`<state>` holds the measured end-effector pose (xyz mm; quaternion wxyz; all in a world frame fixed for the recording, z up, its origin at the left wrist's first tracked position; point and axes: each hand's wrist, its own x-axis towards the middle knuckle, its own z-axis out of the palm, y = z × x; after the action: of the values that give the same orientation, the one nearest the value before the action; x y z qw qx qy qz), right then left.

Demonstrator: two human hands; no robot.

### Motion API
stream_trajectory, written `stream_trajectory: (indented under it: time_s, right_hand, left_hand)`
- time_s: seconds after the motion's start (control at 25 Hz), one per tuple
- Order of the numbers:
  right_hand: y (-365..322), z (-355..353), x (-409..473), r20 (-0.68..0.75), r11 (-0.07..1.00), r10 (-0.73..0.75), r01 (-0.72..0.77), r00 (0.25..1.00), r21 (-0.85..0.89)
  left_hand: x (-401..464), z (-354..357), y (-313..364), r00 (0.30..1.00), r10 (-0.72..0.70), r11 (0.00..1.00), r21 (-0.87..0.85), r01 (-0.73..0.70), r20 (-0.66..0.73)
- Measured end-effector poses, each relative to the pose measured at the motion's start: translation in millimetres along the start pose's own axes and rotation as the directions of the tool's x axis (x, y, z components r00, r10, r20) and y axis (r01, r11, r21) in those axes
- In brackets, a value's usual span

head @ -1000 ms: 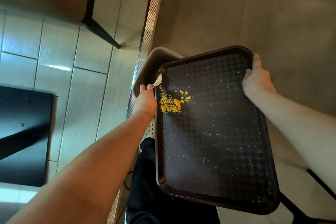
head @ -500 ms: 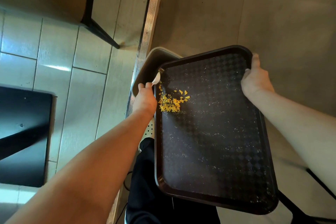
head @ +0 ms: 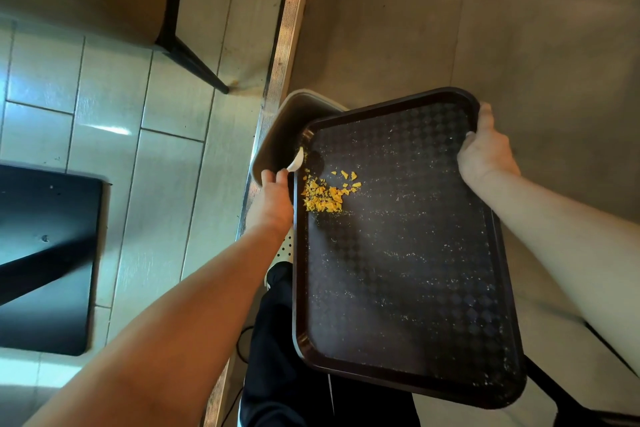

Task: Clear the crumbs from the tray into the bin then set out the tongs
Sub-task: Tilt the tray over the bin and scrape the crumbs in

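The right hand (head: pixel 486 152) clasps the far corner of the dark brown textured plastic tray (head: pixel 408 288). The left hand (head: pixel 273 199) grasps the tray's left rim and pinches a small white scraper-like piece (head: pixel 297 161). A heap of yellow crumbs (head: pixel 323 196) lies by that rim, just short of the grey bin (head: pixel 284 135) beneath the corner. This looks like the crumb-clearing step; next, tipping or sweeping them over the corner. No tongs are visible.
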<state>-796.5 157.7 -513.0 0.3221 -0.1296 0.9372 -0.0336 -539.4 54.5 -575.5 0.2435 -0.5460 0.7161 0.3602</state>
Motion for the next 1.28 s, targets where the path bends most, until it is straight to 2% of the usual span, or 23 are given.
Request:
stream_trajectory:
  time_s: [0.08, 0.2, 0.28, 0.52, 0.72, 0.92, 1.12, 1.28]
  right_hand:
    - [-1, 0, 0, -0.003, 1.0, 0.002, -0.002, 1.0, 0.0]
    - [-1, 0, 0, -0.003, 1.0, 0.008, -0.008, 1.0, 0.006]
    - [-1, -1, 0, -0.002, 1.0, 0.008, -0.008, 1.0, 0.004]
    - [1, 0, -1, -0.001, 1.0, 0.007, -0.007, 1.0, 0.004]
    - [1, -2, -3, 0.004, 1.0, 0.005, -0.005, 1.0, 0.0]
    - [0, -4, -2, 0.014, 1.0, 0.003, -0.003, 1.0, -0.006]
    - [-1, -4, -3, 0.006, 1.0, 0.007, -0.007, 1.0, -0.004]
    - [0, -3, -1, -0.002, 1.0, -0.004, 0.004, 1.0, -0.01]
  left_hand:
    - [0, -2, 4, 0.999, 0.01, 1.0, -0.013, -0.011, -0.033]
    - [2, -1, 10, 0.997, 0.073, 0.997, 0.004, -0.073, 0.031]
    - [6, -1, 13, 0.998, 0.047, 0.999, -0.007, -0.047, 0.044]
    - [8, -4, 11, 0.997, -0.012, 0.995, -0.098, 0.005, -0.071]
    - [-4, 6, 18, 0.999, 0.002, 0.998, -0.058, 0.0, 0.037]
    - [-4, 5, 13, 0.997, -0.048, 0.999, -0.023, 0.047, -0.055]
    - [0, 7, 24, 0.999, 0.033, 0.996, -0.082, -0.03, 0.039]
    - [3, 6, 22, 0.996, -0.068, 0.996, -0.055, 0.065, -0.056]
